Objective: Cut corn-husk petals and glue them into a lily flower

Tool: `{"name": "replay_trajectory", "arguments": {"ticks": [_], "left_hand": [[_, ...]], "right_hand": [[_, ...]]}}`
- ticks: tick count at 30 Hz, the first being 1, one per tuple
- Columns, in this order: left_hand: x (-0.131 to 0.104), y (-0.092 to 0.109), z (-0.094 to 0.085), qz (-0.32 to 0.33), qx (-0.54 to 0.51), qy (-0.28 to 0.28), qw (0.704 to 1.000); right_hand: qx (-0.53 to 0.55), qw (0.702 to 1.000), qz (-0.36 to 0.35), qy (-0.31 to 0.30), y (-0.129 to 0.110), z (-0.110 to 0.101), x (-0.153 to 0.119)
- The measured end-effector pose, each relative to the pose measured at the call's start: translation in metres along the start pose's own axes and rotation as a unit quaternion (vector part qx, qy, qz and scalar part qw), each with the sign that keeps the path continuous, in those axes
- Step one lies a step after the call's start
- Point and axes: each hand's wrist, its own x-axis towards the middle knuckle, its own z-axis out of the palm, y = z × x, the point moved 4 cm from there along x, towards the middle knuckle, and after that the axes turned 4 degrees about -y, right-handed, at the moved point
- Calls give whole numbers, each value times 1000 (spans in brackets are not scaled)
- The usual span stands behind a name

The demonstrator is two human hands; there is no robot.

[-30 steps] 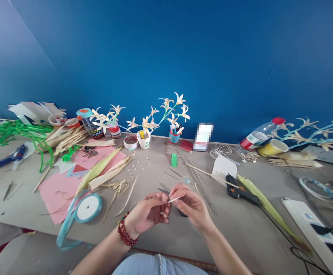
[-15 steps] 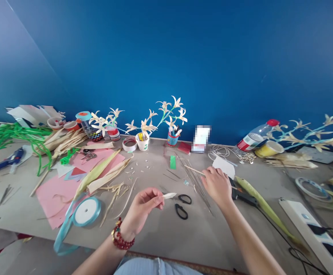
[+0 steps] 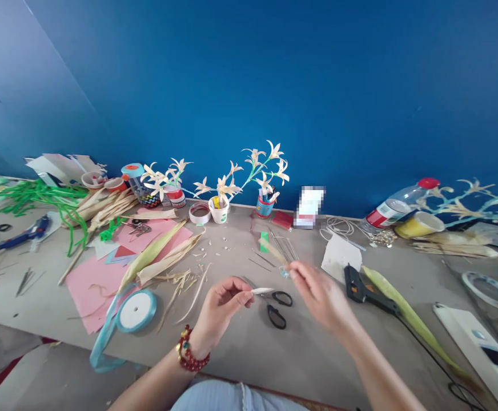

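Between the thumb and fingers of my left hand [image 3: 231,299] I pinch a small pale petal-shaped piece [image 3: 262,291], its pointed tip to the right. My right hand [image 3: 324,291] is closed round a thin wooden stick [image 3: 276,249], blurred, which slants up and left from my fingers. Black-handled scissors [image 3: 277,317] lie on the table just beyond the petal piece, their blades partly hidden by my left hand. To the right of my right hand rests a black glue gun [image 3: 369,294] with its cord trailing toward me.
Flowers of pale husk [image 3: 223,188] stand in cups along the blue wall. At left lie pink paper sheets [image 3: 90,291], a blue ribbon roll [image 3: 136,310], corn husks [image 3: 155,257] and green wires [image 3: 39,197]. A bottle [image 3: 398,205] and power strip [image 3: 467,342] are at right.
My right hand has come away from the glue gun, left and slightly toward me, and the stick now slants more steeply. The left hand still pinches the petal piece. The view has turned slightly left.
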Motion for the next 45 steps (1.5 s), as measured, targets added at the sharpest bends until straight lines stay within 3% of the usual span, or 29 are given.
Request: {"name": "replay_trajectory", "arguments": {"ticks": [3,6,11,20,28,36,42,45], "left_hand": [[-1,1,2,11,0,4,1000],[-3,0,4,16,-15,-16,1000],[-7,1,4,30,-1,-31,999],[-11,0,5,41,18,-57,997],[-13,-1,-2,56,99,-54,992],[-17,14,-1,166,186,-98,964],[-15,14,-3,162,157,-130,966],[-14,13,-4,152,141,-140,968]], "right_hand": [[187,978,-14,-94,-38,29,-20],[233,968,-10,-97,-55,45,-28],[245,966,14,-83,-57,54,-25],[366,925,64,-78,-58,61,-26],[523,833,112,-139,-67,63,-25],[650,700,173,-239,-71,74,-36],[677,662,172,-274,-71,75,-41],[705,626,164,-289,-74,76,-45]]}}
